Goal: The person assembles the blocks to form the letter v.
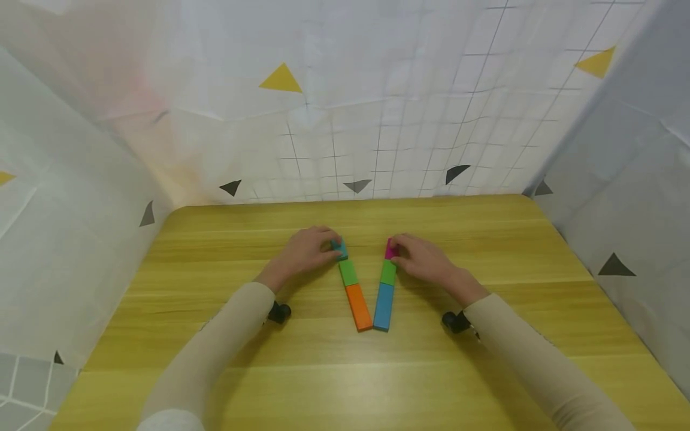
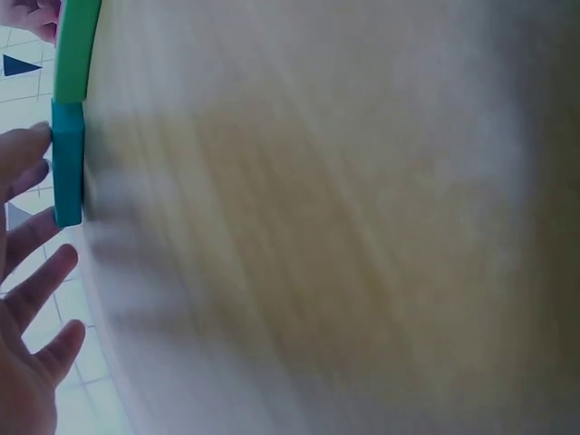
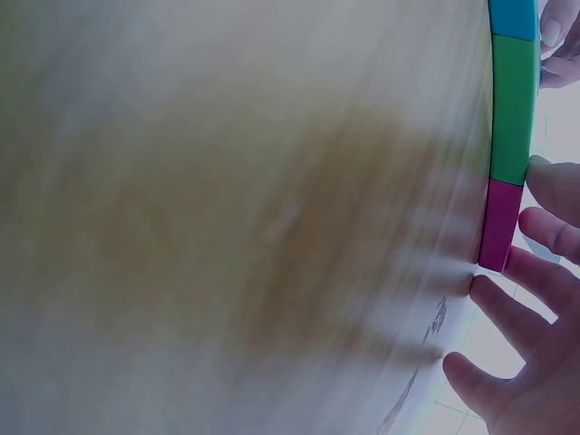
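Observation:
Two rows of flat blocks lie on the table in a V that narrows toward me. The left row has an orange block (image 1: 359, 307), a green block (image 1: 348, 272) and a teal block (image 1: 340, 248) at its far end. My left hand (image 1: 307, 248) pinches this teal block between thumb and fingers. In the right row, a blue block (image 1: 383, 306) meets a green block (image 1: 388, 272), then a magenta block (image 3: 500, 225). Thumb and fingers of my right hand (image 1: 426, 257) pinch the magenta block, partly covering it in the head view.
The wooden table (image 1: 302, 383) reaches back to a white sheet (image 1: 366, 120) with grid lines and triangles. More sheeting (image 1: 636, 215) stands along the right side and the left. A small black device (image 1: 279, 312) sits at the left wrist, another (image 1: 456, 322) at the right.

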Tool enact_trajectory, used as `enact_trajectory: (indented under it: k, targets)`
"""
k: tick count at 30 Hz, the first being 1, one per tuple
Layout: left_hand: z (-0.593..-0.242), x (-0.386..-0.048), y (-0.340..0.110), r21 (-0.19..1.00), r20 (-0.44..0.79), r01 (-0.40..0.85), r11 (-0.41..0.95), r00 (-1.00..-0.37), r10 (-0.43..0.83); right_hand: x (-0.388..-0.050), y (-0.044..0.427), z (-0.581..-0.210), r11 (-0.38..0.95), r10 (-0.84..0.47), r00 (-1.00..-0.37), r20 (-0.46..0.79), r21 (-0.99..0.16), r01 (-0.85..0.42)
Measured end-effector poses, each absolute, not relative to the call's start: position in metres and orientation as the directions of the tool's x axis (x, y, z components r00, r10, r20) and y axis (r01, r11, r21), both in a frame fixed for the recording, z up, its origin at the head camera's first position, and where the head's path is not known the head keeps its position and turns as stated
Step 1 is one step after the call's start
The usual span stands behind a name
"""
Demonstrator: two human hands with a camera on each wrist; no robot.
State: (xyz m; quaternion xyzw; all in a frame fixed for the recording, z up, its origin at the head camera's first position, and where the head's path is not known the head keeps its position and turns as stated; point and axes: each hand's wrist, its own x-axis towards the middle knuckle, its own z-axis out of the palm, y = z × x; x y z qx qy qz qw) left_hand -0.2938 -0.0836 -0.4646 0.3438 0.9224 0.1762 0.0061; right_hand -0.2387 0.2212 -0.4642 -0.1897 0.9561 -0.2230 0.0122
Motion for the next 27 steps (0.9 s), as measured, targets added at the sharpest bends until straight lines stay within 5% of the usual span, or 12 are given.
enact_trajectory:
  k: [27]
  targets:
    - [-0.461, -0.281, -0.078, 0.318, 0.162, 0.681, 0.66, -0.725, 0.67, -0.237, 0.22, -0.46, 0.824, -0.376, -0.924, 0.064, -0.433, -0.366]
